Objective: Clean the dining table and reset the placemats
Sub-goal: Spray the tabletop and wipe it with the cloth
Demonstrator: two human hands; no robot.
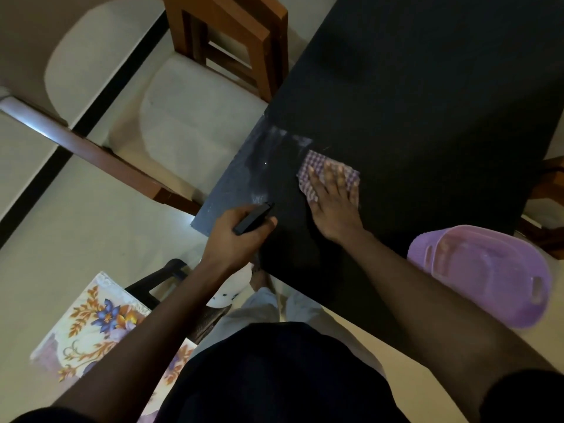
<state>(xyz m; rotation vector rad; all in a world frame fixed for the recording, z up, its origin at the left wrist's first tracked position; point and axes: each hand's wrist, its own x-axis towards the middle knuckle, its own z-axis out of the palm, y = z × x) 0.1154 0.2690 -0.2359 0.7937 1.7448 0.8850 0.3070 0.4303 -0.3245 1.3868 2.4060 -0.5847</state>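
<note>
A dark dining table (412,87) fills the upper right. My right hand (332,199) presses flat, fingers straight, on a purple-and-white checked cloth (314,161) lying on the tabletop. A pale wet smear (268,160) shows to the left of the cloth, near the table's corner. My left hand (238,236) grips a slim black object (253,218), perhaps a spray bottle, at the table's near left edge. A floral placemat (91,325) lies off the table at the lower left, on something I cannot make out.
A purple plastic basket (488,276) sits at the table's near right corner. A wooden chair with a pale cushion (195,111) stands left of the table. Another wooden chair (549,184) shows at the right edge. A dark chair frame (158,279) stands by my legs.
</note>
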